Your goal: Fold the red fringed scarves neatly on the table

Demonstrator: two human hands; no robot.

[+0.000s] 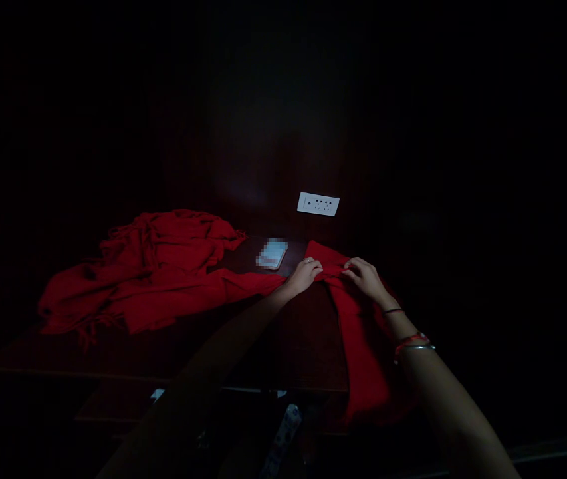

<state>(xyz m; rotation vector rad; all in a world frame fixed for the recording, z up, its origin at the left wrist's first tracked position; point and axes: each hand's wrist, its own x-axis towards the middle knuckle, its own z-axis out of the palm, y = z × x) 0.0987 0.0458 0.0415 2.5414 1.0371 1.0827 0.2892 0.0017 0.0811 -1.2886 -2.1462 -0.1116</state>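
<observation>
A long red fringed scarf (163,296) lies across the dark table, bunched in a heap on the left and stretched to the right. My left hand (305,274) pinches the cloth toward the right side of the table, its fingers closed on it. A short way to the right, my right hand (365,278) also has its fingers closed on the scarf. Between the two hands the cloth runs in a narrow strip. Beyond them, part of the scarf hangs down over the table's right edge.
A lit phone (274,254) lies on the table (308,339) beyond my left hand. On the wall behind is a white socket panel (318,203). Below the table's front edge shows a pale patterned object (286,429), its kind unclear. Deep shadow hides the surroundings.
</observation>
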